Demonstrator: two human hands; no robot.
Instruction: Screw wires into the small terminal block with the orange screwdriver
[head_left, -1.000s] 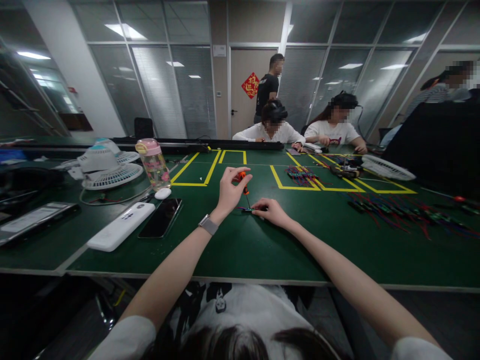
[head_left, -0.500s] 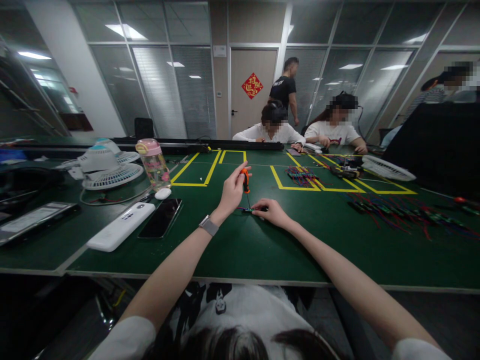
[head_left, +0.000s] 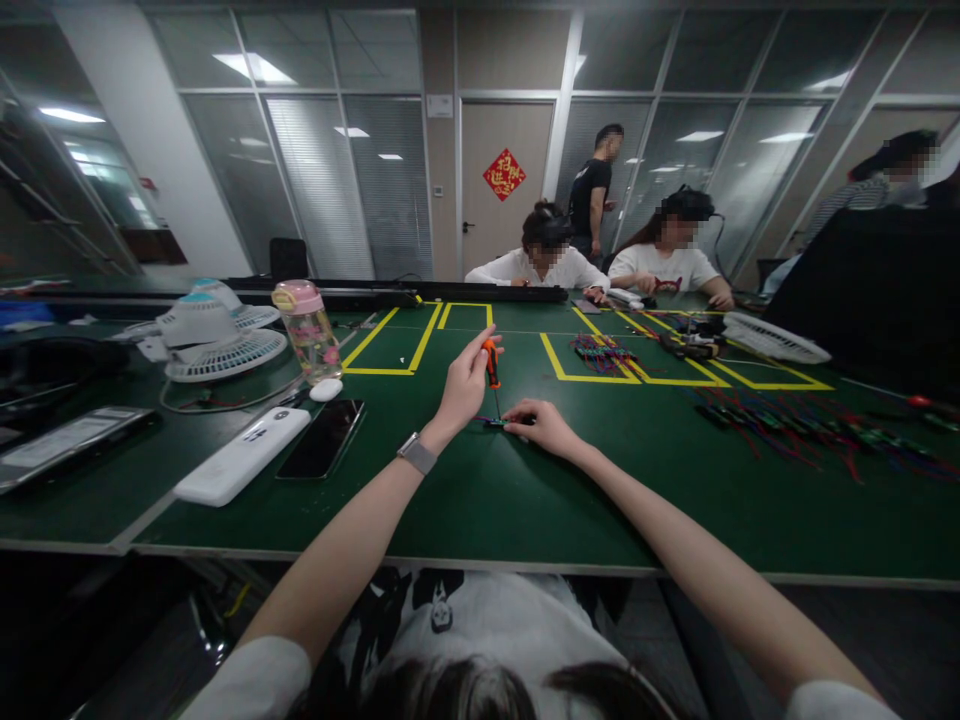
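My left hand [head_left: 465,380] holds an orange and black screwdriver [head_left: 493,366] upright by its handle, fingers closed round it. The thin shaft points down, and its tip meets a small green circuit board [head_left: 495,423] lying on the green table [head_left: 480,500]. My right hand [head_left: 546,425] pinches the right end of that board between thumb and fingers, resting low on the tabletop. Thin dark wires trail from the board's left end. Exactly where the tip sits on the board is too small to tell.
A white power bank [head_left: 244,455], a black phone [head_left: 322,440], a pink-lidded bottle [head_left: 307,330] and a white fan [head_left: 217,340] stand left. Wired boards lie in a bundle [head_left: 604,355] inside yellow tape and in a row [head_left: 817,430] at right. Co-workers sit across the table.
My hands, the screwdriver and the board stay almost in place. In the background, the standing person in black has moved a little to the right.
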